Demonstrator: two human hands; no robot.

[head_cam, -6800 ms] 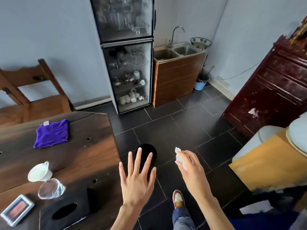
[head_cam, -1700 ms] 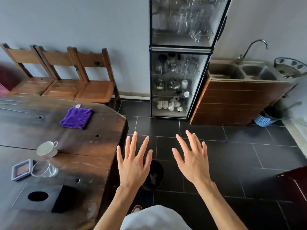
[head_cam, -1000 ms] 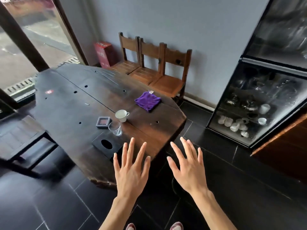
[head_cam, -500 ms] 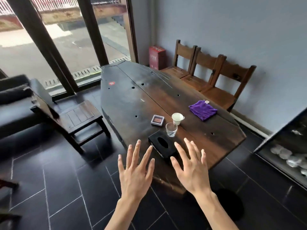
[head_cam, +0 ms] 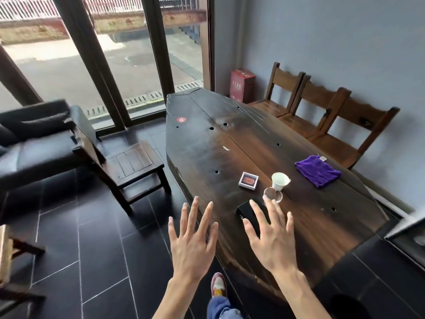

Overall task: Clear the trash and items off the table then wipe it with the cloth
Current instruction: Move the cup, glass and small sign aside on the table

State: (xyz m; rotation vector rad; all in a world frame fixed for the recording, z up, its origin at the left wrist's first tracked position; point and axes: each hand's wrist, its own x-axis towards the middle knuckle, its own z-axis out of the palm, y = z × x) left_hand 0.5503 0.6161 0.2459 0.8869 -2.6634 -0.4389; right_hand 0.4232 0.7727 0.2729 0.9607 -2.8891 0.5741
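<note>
A long dark wooden table (head_cam: 207,153) stretches ahead. On its near part lie a folded purple cloth (head_cam: 317,170), a white cup (head_cam: 279,180), a clear glass (head_cam: 273,195), a small white-framed box (head_cam: 248,181) and a black tissue box (head_cam: 251,214). My left hand (head_cam: 192,242) hovers open with spread fingers over the floor beside the table's edge. My right hand (head_cam: 270,233) is open too, held above the black tissue box and partly hiding it, its fingertips near the glass. Neither hand holds anything.
Three wooden chairs (head_cam: 331,116) line the wall right of the table, with a red box (head_cam: 241,85) in the corner. A low wooden seat (head_cam: 131,166) and a dark sofa (head_cam: 27,139) stand left. A black bin (head_cam: 345,305) sits on the floor at lower right.
My view has swung left from the sink and cabinet to the table and come nearer to it. Both hands stay empty and spread; the right one now hangs over the tissue box.
</note>
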